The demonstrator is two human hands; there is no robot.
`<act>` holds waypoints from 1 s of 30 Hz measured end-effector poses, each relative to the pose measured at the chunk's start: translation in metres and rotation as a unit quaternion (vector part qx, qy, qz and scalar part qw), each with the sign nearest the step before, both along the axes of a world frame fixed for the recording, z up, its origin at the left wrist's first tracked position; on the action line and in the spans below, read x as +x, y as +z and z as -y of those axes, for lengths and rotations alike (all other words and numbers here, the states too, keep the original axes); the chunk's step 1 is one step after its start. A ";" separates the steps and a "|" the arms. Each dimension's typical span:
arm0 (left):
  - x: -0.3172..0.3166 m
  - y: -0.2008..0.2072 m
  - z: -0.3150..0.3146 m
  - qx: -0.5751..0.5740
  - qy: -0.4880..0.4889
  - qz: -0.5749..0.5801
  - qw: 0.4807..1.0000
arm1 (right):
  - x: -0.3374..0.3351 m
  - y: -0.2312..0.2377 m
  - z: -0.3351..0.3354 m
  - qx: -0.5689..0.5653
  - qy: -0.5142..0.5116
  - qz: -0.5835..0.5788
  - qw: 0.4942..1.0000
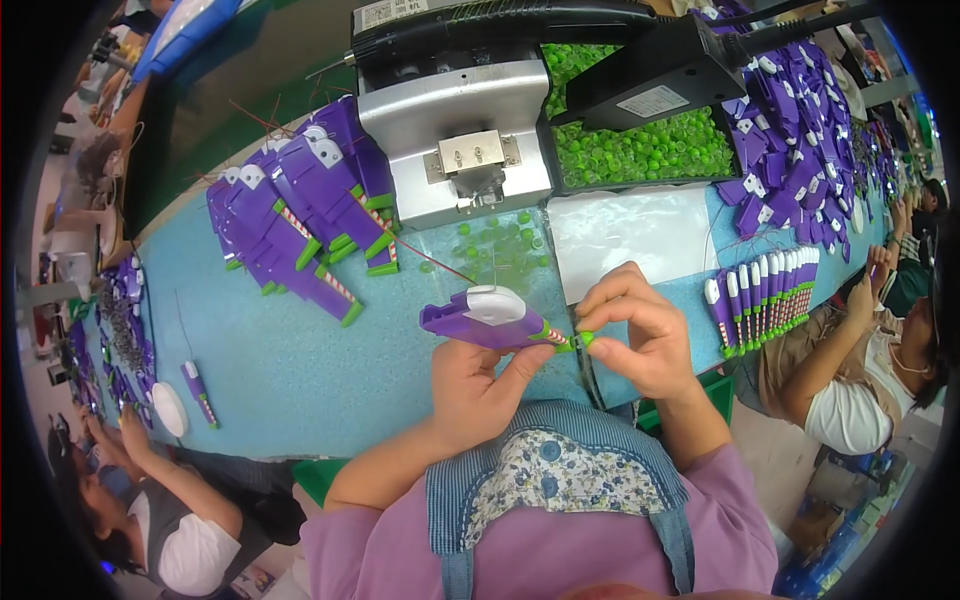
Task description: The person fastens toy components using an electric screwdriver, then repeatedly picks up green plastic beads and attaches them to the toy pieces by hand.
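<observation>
purple piece [485, 320] in hand, green part [586, 339] at its tip

on blue mat [270, 390]: purple heap [790, 135] far right, green ends hard to make out, probably unworked. wired pile [275, 215] at left, neat row [765, 295] at right: green-tipped, apparently done. piece in hand raised over near edge of mat, clamped between thumb and fingers of left hand [478, 395]; judged partway. broad purple body, rounded white cover [497, 303], slim striped strip. green part pinched in fingertips of right hand [650, 345]; seating unclear.

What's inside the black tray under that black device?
The black tray holds many small green pieces. The black device hides some of them from view; anything beneath the top layer is covered.
</observation>
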State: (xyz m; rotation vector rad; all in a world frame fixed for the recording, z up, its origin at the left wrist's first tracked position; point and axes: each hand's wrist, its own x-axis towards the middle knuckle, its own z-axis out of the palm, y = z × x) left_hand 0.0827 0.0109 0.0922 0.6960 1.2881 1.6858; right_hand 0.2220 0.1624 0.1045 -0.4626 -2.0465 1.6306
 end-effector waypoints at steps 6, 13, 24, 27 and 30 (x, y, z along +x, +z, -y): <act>0.005 -0.002 -0.002 0.022 0.027 0.019 0.999 | -0.004 0.002 0.002 0.106 0.011 0.021 0.994; 0.004 -0.006 -0.007 0.007 0.037 0.020 0.999 | -0.004 -0.010 0.008 -0.022 0.000 0.048 0.999; -0.065 -0.009 0.022 0.059 0.252 0.118 0.959 | -0.045 -0.033 -0.019 0.366 -0.029 0.086 0.926; -0.083 0.000 0.010 -0.079 0.371 -0.065 0.923 | -0.049 -0.034 -0.013 0.383 -0.029 0.090 0.919; -0.104 -0.004 0.003 -0.217 0.362 -0.324 0.847 | -0.050 -0.028 -0.008 0.306 -0.048 0.071 0.948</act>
